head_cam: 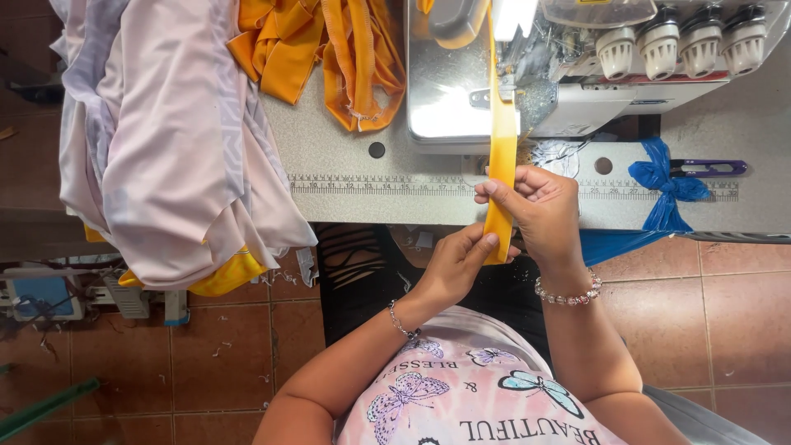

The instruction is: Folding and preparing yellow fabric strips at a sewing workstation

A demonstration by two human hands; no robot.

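Note:
A yellow fabric strip runs from under the sewing machine's presser area down over the table's front edge. My right hand pinches the strip at the table edge, fingers curled around it. My left hand grips the strip's lower end just below the edge, thumb pressed on the fabric. Both wrists wear bracelets.
A heap of pale pink garments hangs over the table's left end, with orange-yellow strips piled behind. A ruler strip lines the table front. Purple snips and a blue plastic bag lie right. Tiled floor below.

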